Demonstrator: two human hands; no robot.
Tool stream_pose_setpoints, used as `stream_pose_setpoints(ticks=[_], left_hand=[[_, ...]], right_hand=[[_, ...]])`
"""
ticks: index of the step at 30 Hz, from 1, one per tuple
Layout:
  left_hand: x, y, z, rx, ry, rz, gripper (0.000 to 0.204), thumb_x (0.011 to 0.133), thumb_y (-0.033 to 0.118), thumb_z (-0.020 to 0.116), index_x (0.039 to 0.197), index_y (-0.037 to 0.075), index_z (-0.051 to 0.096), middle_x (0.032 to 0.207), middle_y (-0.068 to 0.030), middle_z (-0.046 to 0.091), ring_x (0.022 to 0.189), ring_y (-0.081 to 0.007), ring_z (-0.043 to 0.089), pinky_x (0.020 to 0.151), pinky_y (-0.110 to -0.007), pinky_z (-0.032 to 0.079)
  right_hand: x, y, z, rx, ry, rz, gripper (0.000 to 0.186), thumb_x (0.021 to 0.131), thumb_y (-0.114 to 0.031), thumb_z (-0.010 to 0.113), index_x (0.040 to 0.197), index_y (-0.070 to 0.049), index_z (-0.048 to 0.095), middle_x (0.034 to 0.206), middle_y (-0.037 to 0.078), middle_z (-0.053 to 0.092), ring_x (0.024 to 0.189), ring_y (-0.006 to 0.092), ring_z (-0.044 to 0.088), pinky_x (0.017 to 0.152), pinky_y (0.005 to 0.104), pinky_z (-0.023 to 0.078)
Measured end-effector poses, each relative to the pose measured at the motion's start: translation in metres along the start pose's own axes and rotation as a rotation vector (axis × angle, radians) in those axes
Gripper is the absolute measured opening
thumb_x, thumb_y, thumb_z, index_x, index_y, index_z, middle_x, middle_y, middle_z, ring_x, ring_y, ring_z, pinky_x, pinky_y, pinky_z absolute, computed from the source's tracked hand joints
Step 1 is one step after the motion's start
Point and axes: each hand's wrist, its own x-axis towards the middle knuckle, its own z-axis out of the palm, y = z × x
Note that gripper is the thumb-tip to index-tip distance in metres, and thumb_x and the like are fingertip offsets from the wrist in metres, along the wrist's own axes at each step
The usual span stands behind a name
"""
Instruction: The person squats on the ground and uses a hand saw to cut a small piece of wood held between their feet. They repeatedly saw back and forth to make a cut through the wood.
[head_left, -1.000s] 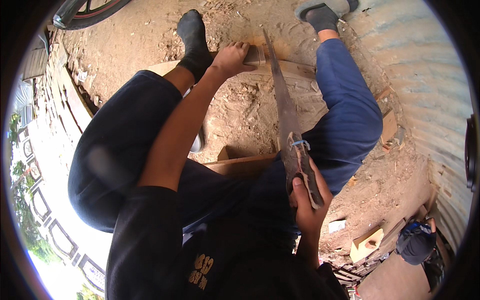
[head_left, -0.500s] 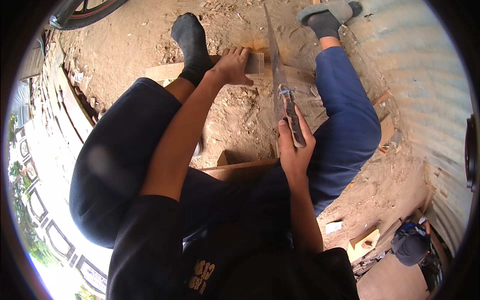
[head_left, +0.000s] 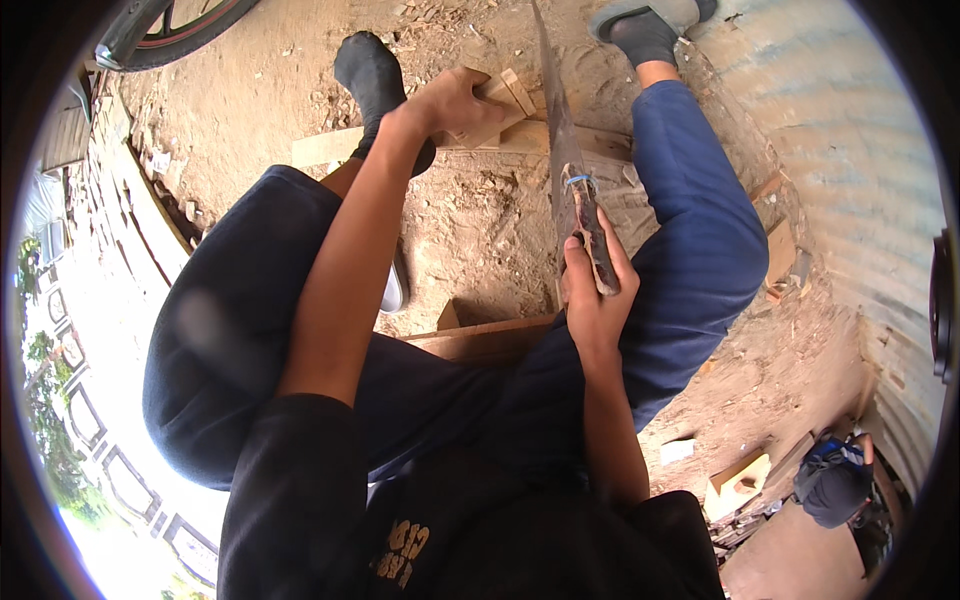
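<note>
My left hand [head_left: 446, 104] is closed round a short piece of wood [head_left: 512, 97], tilted up above a long plank [head_left: 328, 148] lying on the dirt. The fingers on its far side are partly hidden. In my right hand [head_left: 598, 305] is a handsaw [head_left: 564, 135], gripped by its worn dark handle with a blue tie near the blade. The saw points away from me, its blade just right of the wood piece and apart from it. My socked left foot [head_left: 372, 75] is beside the plank, next to my left hand.
A wooden board [head_left: 480, 342] is under my legs. A corrugated metal sheet [head_left: 820, 130] stands along the right. A wheel [head_left: 185, 32] shows at top left, stacked boards [head_left: 140, 200] at left. Another person [head_left: 835, 485] is at lower right, near an open box [head_left: 737, 487].
My left hand has lifted and tilted the wood piece off the plank, its fingers now wrapped round it. The saw has shifted only slightly.
</note>
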Motion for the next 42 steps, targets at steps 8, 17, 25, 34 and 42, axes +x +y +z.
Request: stream_pose_setpoints(ticks=[8,17,25,34,42], left_hand=[[0.029,-0.017,0.011,0.326,-0.164,-0.014,0.059,0.075,0.026,0.068,0.124,0.001,0.048,0.117,-0.0217,0.060,0.110,-0.0344,0.058,0.092,-0.041,0.046],[0.006,-0.018,0.043,0.619,0.039,0.040,0.095,0.074,0.040,0.070,0.147,0.002,0.022,0.146,-0.0211,0.036,0.139,-0.0368,0.029,0.114,-0.052,0.024],[0.008,-0.015,0.047,0.573,0.100,0.071,0.086,0.072,0.051,0.076,0.131,-0.001,0.044,0.135,-0.0184,0.046,0.131,-0.0331,0.041,0.105,-0.047,0.039],[0.021,-0.011,0.050,0.561,-0.002,0.030,0.086,0.076,0.059,0.069,0.131,-0.003,0.045,0.132,-0.0219,0.049,0.126,-0.0341,0.047,0.102,-0.041,0.044],[0.018,-0.006,0.049,0.626,0.073,0.054,0.079,0.077,0.058,0.069,0.123,-0.002,0.050,0.120,-0.0208,0.057,0.114,-0.0335,0.057,0.095,-0.043,0.049]], right_hand=[[-0.003,0.007,-0.007,0.020,-0.001,-0.006,0.043,0.089,-0.003,0.062,0.128,0.009,0.052,0.108,0.013,0.068,0.096,0.0133,0.063,0.086,0.0269,0.048],[-0.002,0.007,-0.003,0.040,-0.024,0.003,0.043,0.088,-0.002,0.062,0.129,0.010,0.052,0.110,0.014,0.068,0.097,0.0131,0.062,0.086,0.0268,0.048],[-0.007,0.005,-0.002,0.037,-0.052,0.003,0.043,0.089,-0.002,0.062,0.128,0.011,0.051,0.113,0.015,0.067,0.099,0.0137,0.062,0.086,0.0271,0.048],[-0.055,-0.029,-0.026,-0.016,-0.068,0.094,0.043,0.089,-0.002,0.061,0.129,0.010,0.051,0.115,0.017,0.066,0.101,0.0167,0.062,0.088,0.0279,0.048],[-0.107,-0.069,-0.041,-0.211,-0.156,0.106,0.046,0.089,-0.001,0.060,0.132,0.009,0.048,0.122,0.023,0.062,0.115,0.0246,0.060,0.096,0.0310,0.045]])
